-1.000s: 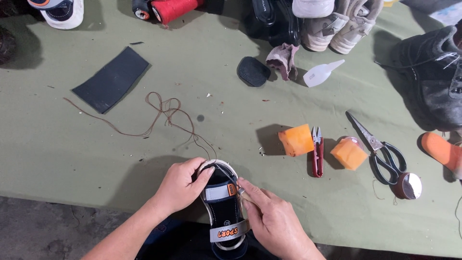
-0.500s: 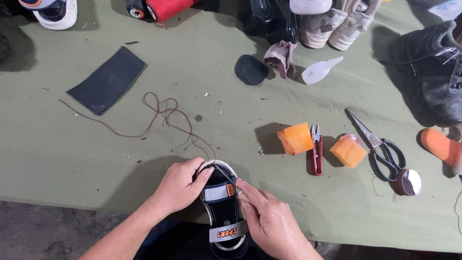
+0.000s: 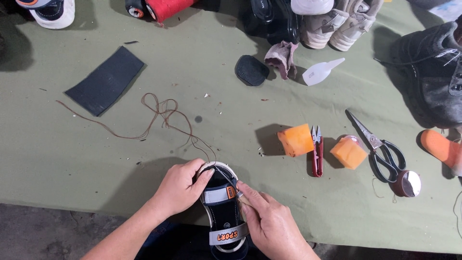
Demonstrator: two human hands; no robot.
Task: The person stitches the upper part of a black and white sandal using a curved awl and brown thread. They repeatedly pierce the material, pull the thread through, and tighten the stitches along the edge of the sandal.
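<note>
Brown thread (image 3: 163,113) trails unmoved; our left hand (image 3: 180,190) still grips the sandal (image 3: 224,212), right hand (image 3: 272,226) seemingly pinching a needle.

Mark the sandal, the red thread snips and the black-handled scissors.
sandal (image 3: 222,219), head view, on the dark footbed between the two straps.
red thread snips (image 3: 316,159), head view, on the red handle below the blades.
black-handled scissors (image 3: 373,141), head view, near the pivot where the blades meet the handles.

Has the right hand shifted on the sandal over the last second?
No. The right hand stays at the sandal straps, level with the table edge as before.
</note>
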